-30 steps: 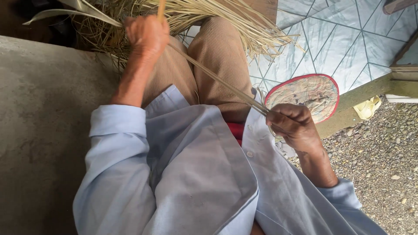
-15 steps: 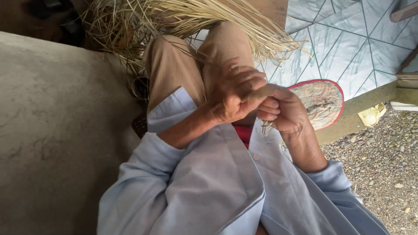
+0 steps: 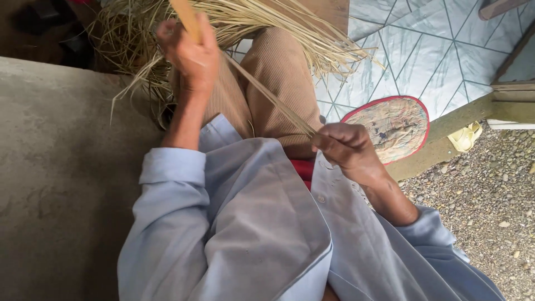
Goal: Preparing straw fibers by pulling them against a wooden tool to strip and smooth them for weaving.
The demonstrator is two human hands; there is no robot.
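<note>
Hands, two, bare, belonging to one seated person seen from above. Left hand [image 3: 191, 53]: raised at the top of the view, fingers clenched around a flat tan stick [image 3: 186, 19] and around the far end of a thin straw strand [image 3: 267, 95]. Right hand [image 3: 348, 150]: lower, near the lap, fingers pinched closed on the near end of the same strand. Strand: pale, drawn taut in a straight diagonal between the two hands, crossing above the knee; whether it is one fibre or several cannot be told at this sharpness.

Straw heap [image 3: 234, 22]: loose dry pale stalks, lying across the top of the view beyond the knees, spilling to both sides.

Clothing: light blue shirt [image 3: 234, 234], long sleeves, open at the front; tan trousers [image 3: 278, 72]; strip of red cloth [image 3: 301, 167] at the waist.

Surroundings: grey concrete slab [image 3: 56, 184] to the left; pale tiled floor [image 3: 423, 61] to the right; round woven fan with a red rim [image 3: 393, 125] lying on the tiles just beside the right hand; gravel [image 3: 479, 195] at the lower right.
</note>
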